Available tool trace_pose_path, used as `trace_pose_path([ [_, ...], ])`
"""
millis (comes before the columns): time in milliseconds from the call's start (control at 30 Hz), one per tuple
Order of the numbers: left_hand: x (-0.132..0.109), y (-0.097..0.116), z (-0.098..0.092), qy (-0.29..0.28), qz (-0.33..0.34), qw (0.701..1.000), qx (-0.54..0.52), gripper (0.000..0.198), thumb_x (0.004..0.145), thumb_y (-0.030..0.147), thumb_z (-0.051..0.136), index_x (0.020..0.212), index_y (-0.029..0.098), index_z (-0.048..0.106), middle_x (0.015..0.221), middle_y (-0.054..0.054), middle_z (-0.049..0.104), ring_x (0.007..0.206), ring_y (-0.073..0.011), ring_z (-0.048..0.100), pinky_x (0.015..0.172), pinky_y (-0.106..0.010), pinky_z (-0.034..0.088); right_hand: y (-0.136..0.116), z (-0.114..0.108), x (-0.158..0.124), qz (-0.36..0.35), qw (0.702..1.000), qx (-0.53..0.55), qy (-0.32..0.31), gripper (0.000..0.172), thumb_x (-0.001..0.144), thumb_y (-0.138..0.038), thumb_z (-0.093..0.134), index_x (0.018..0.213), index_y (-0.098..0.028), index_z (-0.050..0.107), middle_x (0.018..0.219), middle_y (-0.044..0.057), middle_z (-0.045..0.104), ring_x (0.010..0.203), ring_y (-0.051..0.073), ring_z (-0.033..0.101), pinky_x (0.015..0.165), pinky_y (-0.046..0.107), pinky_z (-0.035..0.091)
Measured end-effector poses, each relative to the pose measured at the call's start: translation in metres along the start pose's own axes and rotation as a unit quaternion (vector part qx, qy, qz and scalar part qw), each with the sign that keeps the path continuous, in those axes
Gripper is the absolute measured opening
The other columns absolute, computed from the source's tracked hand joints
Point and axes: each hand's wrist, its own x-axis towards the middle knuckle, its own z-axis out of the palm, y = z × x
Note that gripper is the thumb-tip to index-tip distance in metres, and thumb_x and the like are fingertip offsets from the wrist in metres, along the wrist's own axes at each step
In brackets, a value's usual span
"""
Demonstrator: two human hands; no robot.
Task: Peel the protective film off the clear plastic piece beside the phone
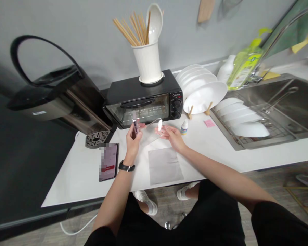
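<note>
My left hand (132,138) is raised over the white counter (77,171) with its fingers closed round a small dark, pinkish object (135,127) that I cannot name. My right hand (171,134) holds the far end of a clear, curved plastic piece (152,131) that spans between both hands. A grey square sheet (165,165) lies flat on the counter just below the hands. A small white dropper bottle (184,127) stands right of my right hand. A black watch sits on my left wrist.
A black toaster oven (143,99) with a white utensil holder (148,61) on top stands behind the hands. A phone (108,161) lies at left, beside a black appliance (48,92). White plates (204,90) on a rack, a pink note (209,123) and a sink (277,109) are at right.
</note>
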Motion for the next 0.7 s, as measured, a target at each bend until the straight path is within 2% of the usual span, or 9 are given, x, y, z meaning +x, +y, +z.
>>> trace_pose_path([
  [100,-0.001,-0.005,-0.008,0.064,-0.063,0.991,-0.102,0.062,0.071,0.032,0.037,0.114,0.039,-0.006,0.102,0.004,0.048,0.078,-0.0178,0.051,0.065,-0.037,0.040,0.005,-0.006,0.003,-0.012,1.000,-0.013,0.007,0.032,0.070,-0.043,0.035,0.081,-0.016,0.051,0.071,0.003,0.059,0.061,0.010,0.053,0.057,0.022,0.040],
  [133,-0.001,-0.006,-0.009,0.065,-0.073,0.987,-0.124,0.056,0.073,0.031,0.033,0.115,0.039,-0.004,0.101,0.003,0.049,0.077,-0.0166,0.050,0.065,-0.037,0.041,0.007,-0.008,0.003,-0.013,1.000,-0.017,0.004,0.033,0.071,-0.043,0.034,0.078,-0.016,0.051,0.066,0.003,0.059,0.055,0.009,0.052,0.053,0.020,0.040],
  [200,0.000,-0.007,-0.008,0.047,-0.071,0.985,-0.147,0.050,0.075,0.030,0.029,0.117,0.034,0.003,0.103,0.001,0.046,0.081,-0.0155,0.048,0.068,-0.035,0.040,0.010,-0.011,0.002,-0.009,0.999,-0.028,-0.012,0.034,0.072,-0.043,0.031,0.072,-0.015,0.051,0.053,0.001,0.056,0.043,0.007,0.047,0.044,0.018,0.037],
  [267,0.001,-0.006,-0.005,0.021,-0.044,0.989,-0.142,0.050,0.073,0.031,0.034,0.118,0.026,0.011,0.107,-0.002,0.041,0.090,-0.0161,0.043,0.075,-0.034,0.037,0.011,-0.012,-0.001,0.001,0.998,-0.041,-0.040,0.035,0.072,-0.042,0.031,0.066,-0.014,0.050,0.042,-0.002,0.050,0.033,0.005,0.039,0.034,0.016,0.029],
  [333,0.002,-0.002,0.001,-0.006,-0.004,0.993,-0.119,0.053,0.069,0.031,0.042,0.116,0.020,0.019,0.110,-0.004,0.037,0.098,-0.0167,0.036,0.082,-0.032,0.031,0.012,-0.012,-0.005,0.014,0.996,-0.055,-0.073,0.035,0.072,-0.041,0.032,0.062,-0.013,0.050,0.036,-0.003,0.045,0.029,0.004,0.033,0.029,0.015,0.021],
  [400,0.001,0.000,0.009,-0.038,0.028,0.994,-0.096,0.056,0.066,0.032,0.047,0.115,0.020,0.023,0.108,-0.004,0.036,0.099,-0.0158,0.035,0.085,-0.029,0.028,0.013,-0.011,-0.008,0.023,0.992,-0.067,-0.101,0.034,0.072,-0.040,0.033,0.060,-0.013,0.049,0.036,-0.004,0.044,0.028,0.003,0.031,0.029,0.015,0.017],
  [567,0.000,-0.003,0.027,-0.075,0.043,0.994,-0.073,0.058,0.057,0.038,0.055,0.109,0.026,0.032,0.100,-0.001,0.040,0.092,-0.0163,0.038,0.080,-0.029,0.030,0.018,-0.009,-0.008,0.019,0.987,-0.080,-0.137,0.033,0.074,-0.037,0.031,0.061,-0.013,0.050,0.040,-0.004,0.044,0.032,0.003,0.032,0.032,0.015,0.020],
  [700,0.003,-0.007,0.033,-0.096,0.061,0.993,-0.038,0.057,0.058,0.037,0.054,0.109,0.023,0.033,0.099,-0.003,0.040,0.092,-0.0178,0.036,0.080,-0.030,0.028,0.021,-0.008,-0.006,0.015,0.986,-0.081,-0.146,0.033,0.075,-0.036,0.030,0.065,-0.013,0.051,0.043,-0.003,0.046,0.034,0.003,0.036,0.033,0.016,0.023],
])
